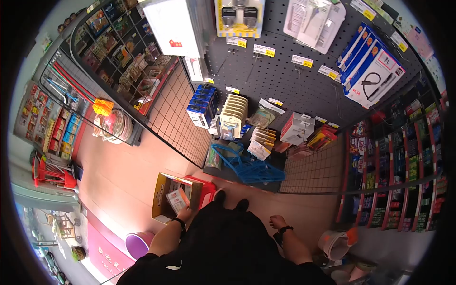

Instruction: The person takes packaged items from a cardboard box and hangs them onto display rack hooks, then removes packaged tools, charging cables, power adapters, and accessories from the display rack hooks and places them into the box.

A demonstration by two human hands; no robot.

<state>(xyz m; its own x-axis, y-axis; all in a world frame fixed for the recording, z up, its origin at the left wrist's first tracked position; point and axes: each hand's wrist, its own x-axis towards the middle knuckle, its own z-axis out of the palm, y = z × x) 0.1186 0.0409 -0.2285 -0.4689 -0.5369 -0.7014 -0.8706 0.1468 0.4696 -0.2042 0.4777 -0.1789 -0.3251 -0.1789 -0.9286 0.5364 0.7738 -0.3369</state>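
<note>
My left hand [184,213] reaches into an open cardboard box [162,192], its fingers closed on the lower edge of a white package with orange print [178,199]. The box rests beside a red plastic stool [207,192], and other items inside it are partly hidden. Away from the box, my right hand [278,222] hangs over the floor at my right side, fingers curled, with nothing visible in it. Dark bands circle both wrists.
Ahead stands a black pegboard [280,80] with hanging packages. Blue hangers [249,164] lie on its base shelf. A purple bucket [138,244] is at left, a white bucket [334,244] at right. Stocked shelves [394,180] line the right side.
</note>
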